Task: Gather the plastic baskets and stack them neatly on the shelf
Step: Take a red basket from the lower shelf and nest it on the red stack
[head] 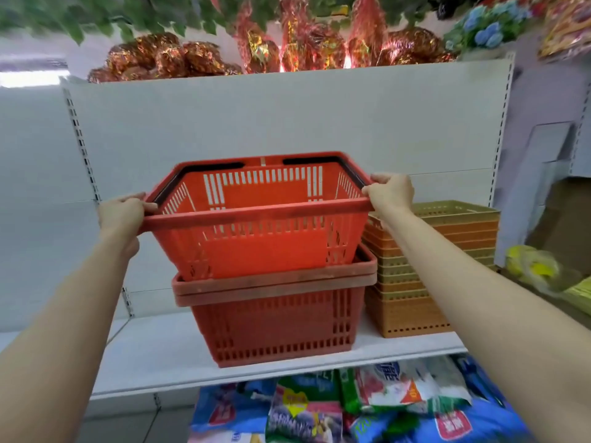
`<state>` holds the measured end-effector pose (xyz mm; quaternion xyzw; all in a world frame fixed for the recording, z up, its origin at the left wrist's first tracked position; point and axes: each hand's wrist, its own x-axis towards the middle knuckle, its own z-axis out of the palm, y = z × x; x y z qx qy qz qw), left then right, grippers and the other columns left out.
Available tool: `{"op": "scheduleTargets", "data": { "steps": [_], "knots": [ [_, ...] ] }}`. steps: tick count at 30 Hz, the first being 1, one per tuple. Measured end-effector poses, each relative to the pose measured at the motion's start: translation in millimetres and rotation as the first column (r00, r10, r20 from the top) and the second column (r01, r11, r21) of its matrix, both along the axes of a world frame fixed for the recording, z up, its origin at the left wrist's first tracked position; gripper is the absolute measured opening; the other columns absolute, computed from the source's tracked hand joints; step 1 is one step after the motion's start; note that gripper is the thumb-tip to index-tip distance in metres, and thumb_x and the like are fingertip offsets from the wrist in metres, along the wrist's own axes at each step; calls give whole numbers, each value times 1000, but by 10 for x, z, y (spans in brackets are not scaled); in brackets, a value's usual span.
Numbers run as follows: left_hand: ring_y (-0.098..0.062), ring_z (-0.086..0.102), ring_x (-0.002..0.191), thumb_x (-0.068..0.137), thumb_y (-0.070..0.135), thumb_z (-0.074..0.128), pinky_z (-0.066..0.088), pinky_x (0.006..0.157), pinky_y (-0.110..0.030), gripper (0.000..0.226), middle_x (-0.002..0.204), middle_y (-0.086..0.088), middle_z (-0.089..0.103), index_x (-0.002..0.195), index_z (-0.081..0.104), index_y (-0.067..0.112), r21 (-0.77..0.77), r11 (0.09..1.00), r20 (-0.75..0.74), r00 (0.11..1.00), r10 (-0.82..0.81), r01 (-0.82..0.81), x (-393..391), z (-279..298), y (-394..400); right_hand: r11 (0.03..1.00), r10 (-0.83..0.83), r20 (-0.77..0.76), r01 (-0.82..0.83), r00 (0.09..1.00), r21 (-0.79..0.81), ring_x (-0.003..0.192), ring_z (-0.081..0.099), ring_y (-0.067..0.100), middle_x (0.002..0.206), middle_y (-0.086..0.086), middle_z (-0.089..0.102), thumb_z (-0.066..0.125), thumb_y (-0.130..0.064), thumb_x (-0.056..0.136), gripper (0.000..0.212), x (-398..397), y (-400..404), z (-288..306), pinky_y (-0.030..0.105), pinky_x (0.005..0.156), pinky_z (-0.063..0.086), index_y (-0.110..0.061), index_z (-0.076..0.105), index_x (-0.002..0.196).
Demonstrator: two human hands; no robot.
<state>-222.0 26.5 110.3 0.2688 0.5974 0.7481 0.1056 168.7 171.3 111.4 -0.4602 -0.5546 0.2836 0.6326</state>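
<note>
I hold a red plastic shopping basket [262, 231] by its rim, its black handles folded down. My left hand [123, 212] grips the left end of the rim and my right hand [391, 195] grips the right end. The basket's bottom sits partly inside a stack of two red baskets [275, 327] that stands on the white shelf [153, 350]. The held basket tilts slightly and is not fully nested.
A stack of several orange and beige slotted baskets [425, 282] stands right of the red stack, close to my right forearm. Coloured packets [351, 407] fill the shelf below. Foil-wrapped decorations [287, 49] top the white back panel. A yellow bag [534, 266] lies far right.
</note>
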Motion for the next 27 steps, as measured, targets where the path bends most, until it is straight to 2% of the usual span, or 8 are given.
{"op": "scheduleTargets", "data": {
  "steps": [3, 7, 11, 15, 18, 21, 24, 27],
  "knots": [
    [-15, 61, 74, 94, -2, 54, 58, 53, -20, 18, 94, -7, 64, 99, 69, 6, -31, 994, 63, 993, -102, 104, -22, 3, 59, 997, 18, -51, -21, 999, -72, 97, 65, 22, 88, -1, 70, 63, -1, 74, 21, -47, 136, 52, 34, 91, 53, -14, 75, 87],
    [-10, 65, 60, 97, 3, 49, 55, 45, -17, 43, 60, 3, 69, 63, 75, 12, -33, 976, 79, 974, -212, 215, -47, -43, 136, 991, 44, -143, -61, 989, -116, 86, 66, 25, 71, -2, 63, 65, -1, 70, 20, -102, 260, 87, 43, 81, 58, -16, 62, 58],
    [-10, 64, 58, 99, 4, 50, 57, 53, -23, 26, 49, 9, 67, 80, 66, 11, -72, 961, 56, 963, -262, 266, -58, -171, 279, 990, 34, -201, -60, 979, -129, 88, 68, 29, 72, 2, 67, 67, -3, 63, 11, -121, 443, 52, 46, 78, 58, -12, 65, 58],
    [-11, 60, 71, 101, 6, 52, 51, 69, -25, 21, 72, 1, 72, 87, 66, 12, -119, 951, -6, 958, -288, 285, -158, -451, 319, 990, 44, -69, -53, 997, -134, 84, 62, 18, 91, 5, 69, 65, 0, 77, 24, -108, 379, -242, 28, 73, 49, -7, 74, 99],
    [-11, 59, 82, 105, 12, 47, 46, 85, -28, 27, 63, 15, 73, 88, 68, 15, -157, 936, -109, 936, -334, 316, -97, -631, 250, 992, 17, 11, -15, 1000, -124, 91, 60, 16, 94, 3, 68, 59, 1, 84, 28, -73, 322, -558, 30, 83, 49, -4, 71, 108],
    [-20, 62, 113, 107, 35, 47, 38, 113, -39, 27, 97, 7, 77, 100, 70, 24, -284, 899, -131, 915, -381, 333, -47, -877, 189, 989, -25, 151, 46, 988, -141, 113, 61, 19, 118, 5, 69, 59, -6, 85, 31, -14, 362, -789, 29, 100, 44, -8, 70, 114],
    [-21, 49, 139, 85, 80, 51, 27, 122, -42, 79, 144, -1, 60, 140, 61, 24, -429, 853, -150, 908, -391, 297, -35, -1229, 80, 995, 6, 305, 25, 952, -100, 126, 52, 20, 131, 5, 61, 57, -26, 94, 38, 87, 251, -1128, 29, 105, 36, -8, 63, 127],
    [-26, 41, 144, 78, 58, 80, 31, 116, -40, 105, 159, -5, 42, 160, 29, 17, -300, 951, -321, 932, -170, 70, 302, -1538, -43, 994, 79, 315, -99, 946, 46, 130, 44, 10, 139, -4, 50, 53, -45, 95, 59, 186, 10, -1579, 23, 104, 33, -14, 45, 143]
  ]
}}
